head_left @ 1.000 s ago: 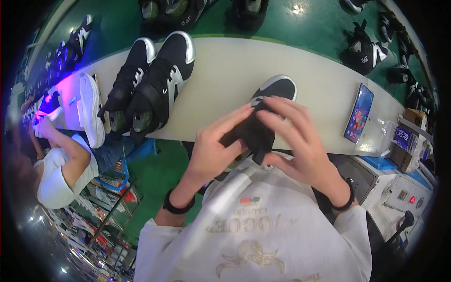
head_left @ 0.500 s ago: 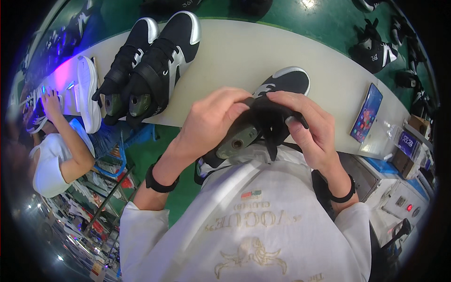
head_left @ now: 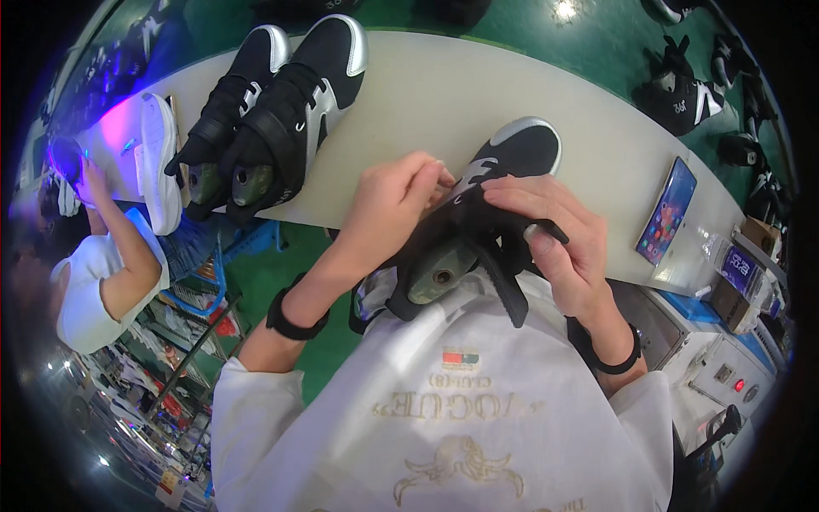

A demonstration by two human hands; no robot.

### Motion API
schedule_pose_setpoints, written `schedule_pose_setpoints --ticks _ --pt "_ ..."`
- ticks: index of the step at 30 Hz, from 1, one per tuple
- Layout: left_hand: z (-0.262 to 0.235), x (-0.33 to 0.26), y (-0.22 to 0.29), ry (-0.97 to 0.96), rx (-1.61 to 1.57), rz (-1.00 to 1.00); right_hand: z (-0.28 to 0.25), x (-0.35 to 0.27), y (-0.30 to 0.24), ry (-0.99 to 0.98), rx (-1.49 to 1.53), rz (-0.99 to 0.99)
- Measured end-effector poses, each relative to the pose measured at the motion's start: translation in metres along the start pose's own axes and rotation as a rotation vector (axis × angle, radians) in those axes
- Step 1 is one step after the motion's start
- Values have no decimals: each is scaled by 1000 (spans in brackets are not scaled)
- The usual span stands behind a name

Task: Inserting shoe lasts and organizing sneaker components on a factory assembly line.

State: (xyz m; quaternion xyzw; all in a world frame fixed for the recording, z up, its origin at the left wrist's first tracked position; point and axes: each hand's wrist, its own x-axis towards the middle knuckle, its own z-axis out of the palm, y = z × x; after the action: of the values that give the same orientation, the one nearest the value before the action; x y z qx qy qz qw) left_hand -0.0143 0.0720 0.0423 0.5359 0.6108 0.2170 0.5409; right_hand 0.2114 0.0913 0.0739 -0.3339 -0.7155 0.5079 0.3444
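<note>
1. The left hand (head_left: 392, 205) is parting from the right hand (head_left: 567, 239), exposing more of the upper; its fingers are curling narrowly beside the shoe (head_left: 444, 226), though I cannot tell whether they are gripping.
2. The right hand is pinching a black flap (head_left: 550, 228); a strap (head_left: 509, 294) is hanging lower than before, seemingly leaving the opening easier to reach.
3. The shoe is extending past the surface's (head_left: 426, 94) near edge; it is containing a green form (head_left: 443, 275).
4. At left, two shoes (head_left: 290, 124) are containing similar forms.
</note>
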Motion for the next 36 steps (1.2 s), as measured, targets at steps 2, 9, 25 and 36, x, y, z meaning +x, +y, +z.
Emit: schedule_pose_setpoints --ticks 2,9,25,36 --pt "-4 -14 4 32 -84 49 1 -1 1 4 -10 1" --pt "2 -31 22 136 210 429 1 0 4 -6 -1 -16" --pt "30 -56 16 41 296 193 40 2 -4 30 -67 -204" --pt "27 -27 26 37 83 305 15 4 -9 -18 -80 -18"
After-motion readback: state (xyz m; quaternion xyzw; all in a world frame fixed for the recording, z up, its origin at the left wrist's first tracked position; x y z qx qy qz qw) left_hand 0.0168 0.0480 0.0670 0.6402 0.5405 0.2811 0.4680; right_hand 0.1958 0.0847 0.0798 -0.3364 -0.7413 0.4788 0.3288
